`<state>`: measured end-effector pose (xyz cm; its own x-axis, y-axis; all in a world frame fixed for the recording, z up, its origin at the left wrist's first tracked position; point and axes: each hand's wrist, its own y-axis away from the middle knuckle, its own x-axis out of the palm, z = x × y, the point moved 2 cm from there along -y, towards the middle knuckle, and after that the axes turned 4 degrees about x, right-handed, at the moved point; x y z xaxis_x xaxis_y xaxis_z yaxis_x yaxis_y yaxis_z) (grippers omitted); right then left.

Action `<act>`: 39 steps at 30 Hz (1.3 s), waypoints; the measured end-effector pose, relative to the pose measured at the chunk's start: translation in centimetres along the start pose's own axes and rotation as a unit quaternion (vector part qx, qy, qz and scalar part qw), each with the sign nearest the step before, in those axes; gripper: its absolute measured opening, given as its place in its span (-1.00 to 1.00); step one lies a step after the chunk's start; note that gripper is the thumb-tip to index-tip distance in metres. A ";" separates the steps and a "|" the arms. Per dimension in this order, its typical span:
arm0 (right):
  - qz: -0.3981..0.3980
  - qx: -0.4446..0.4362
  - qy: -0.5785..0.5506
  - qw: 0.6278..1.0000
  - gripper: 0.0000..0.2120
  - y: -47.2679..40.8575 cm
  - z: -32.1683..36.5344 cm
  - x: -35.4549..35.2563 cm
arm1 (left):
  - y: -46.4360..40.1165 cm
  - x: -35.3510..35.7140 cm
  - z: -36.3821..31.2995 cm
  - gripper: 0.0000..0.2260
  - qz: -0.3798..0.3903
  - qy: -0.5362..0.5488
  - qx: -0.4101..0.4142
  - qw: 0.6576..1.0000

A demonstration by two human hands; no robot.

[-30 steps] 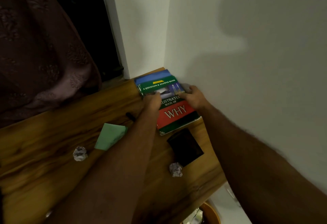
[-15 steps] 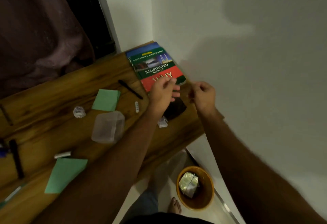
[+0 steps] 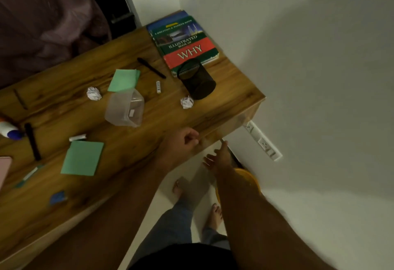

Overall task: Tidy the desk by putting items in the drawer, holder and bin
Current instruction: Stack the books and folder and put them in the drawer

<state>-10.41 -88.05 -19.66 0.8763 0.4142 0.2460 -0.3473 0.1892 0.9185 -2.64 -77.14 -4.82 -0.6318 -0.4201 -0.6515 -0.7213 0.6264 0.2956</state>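
My left hand [image 3: 183, 139] hovers at the front edge of the wooden desk [image 3: 223, 103], fingers loosely curled, with nothing seen in it. My right hand [image 3: 217, 156] is lower, in front of the desk's front face, with fingers spread and the index tip near a thin metal part under the edge. A black mesh holder [image 3: 197, 80] stands by the stacked books [image 3: 185, 41]. Two crumpled paper balls [image 3: 187, 102] [image 3: 93, 93], a black pen [image 3: 151, 67] and two green notes [image 3: 124, 80] [image 3: 83, 157] lie on the desk. The orange bin [image 3: 249, 178] is mostly hidden behind my right forearm.
A clear plastic container [image 3: 125, 107] sits mid-desk. A glue bottle [image 3: 8, 130], a black marker [image 3: 32, 140] and small white sticks [image 3: 158, 87] lie about. A white socket strip [image 3: 264, 141] is on the wall beside the desk's corner. My bare feet [image 3: 215, 216] stand below.
Both hands left the books and drew back to the desk's front edge; the right hand dropped below the edge. The view pulled back and shows more of the desk.
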 end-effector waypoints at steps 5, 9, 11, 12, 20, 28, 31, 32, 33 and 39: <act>0.038 0.011 -0.031 0.999 -0.12 0.7 -0.8 2.7 | 1.5 -0.1 0.8 -0.81 -0.048 -0.037 0.027 0.998; 0.052 0.021 -0.063 0.996 -0.07 0.5 -1.0 4.0 | 3.0 0.2 1.8 -0.80 -0.025 -0.053 0.022 0.998; 0.061 0.028 -0.094 0.993 -0.08 0.7 -1.0 4.7 | 3.8 0.0 2.2 -0.77 -0.018 -0.063 0.031 0.997; 0.055 0.028 -0.108 0.992 -0.08 0.5 -1.1 4.8 | 4.2 -0.2 2.4 -0.75 -0.014 -0.071 0.038 0.997; 0.070 -0.018 -0.095 0.993 -0.16 -0.9 -2.2 4.6 | 8.4 5.4 8.6 -0.79 -0.034 0.464 -0.260 0.846; 0.069 -0.037 -0.081 0.994 -0.24 -4.3 -3.3 4.1 | 5.3 11.8 15.6 0.00 -0.260 0.849 -0.296 0.351; 0.084 -0.038 -0.075 0.993 -0.16 -4.7 -3.5 3.8 | 2.7 11.2 15.4 -0.02 -0.332 0.860 -0.249 0.296; 0.087 -0.037 -0.073 0.993 -0.16 -4.6 -3.5 3.7 | 2.3 11.1 15.3 -0.04 -0.350 0.861 -0.237 0.283; 0.091 -0.039 -0.072 0.992 -0.17 -4.4 -3.5 3.7 | 2.1 10.9 15.1 -0.06 -0.359 0.860 -0.231 0.280; 0.065 -0.059 -0.085 0.992 -0.20 -4.1 -4.3 2.5 | 4.2 11.6 13.6 -0.07 -0.356 0.851 -0.246 0.297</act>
<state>-8.22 -83.98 -24.10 0.8614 0.2873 0.4189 -0.4897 0.2506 0.8351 -9.13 -70.44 -20.65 0.8044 -0.3174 0.5022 -0.5337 -0.0148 0.8455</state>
